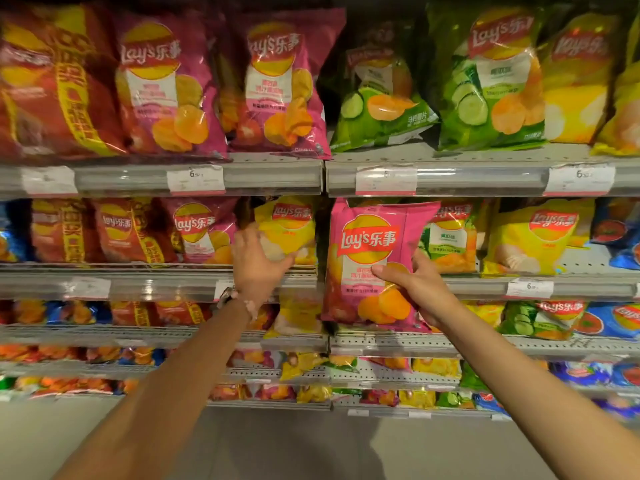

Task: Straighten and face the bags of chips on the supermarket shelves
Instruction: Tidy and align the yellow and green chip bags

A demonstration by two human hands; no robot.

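Fingers [393, 276] of right hand [420, 287]: curled, thumb across the front of the pink bag [372, 261], remaining fingers behind its right edge; bag pinched and held clear of the shelf [485, 289], in front of it.
Pink bag: upright, long axis vertical, logo facing out, top edge level with the second shelf's row, bottom hanging over the row below.
Left hand [258, 263]: fingers spread and nearly straight, tips on the lower left of the yellow bag [287, 230]; touching or pressing, nothing gripped.
Yellow bag: second shelf, just left of the pink bag, leaning slightly.
Relation: matching pink bags [201, 230] stand left of the yellow bag, nearer the left hand; judged destination lies that way.
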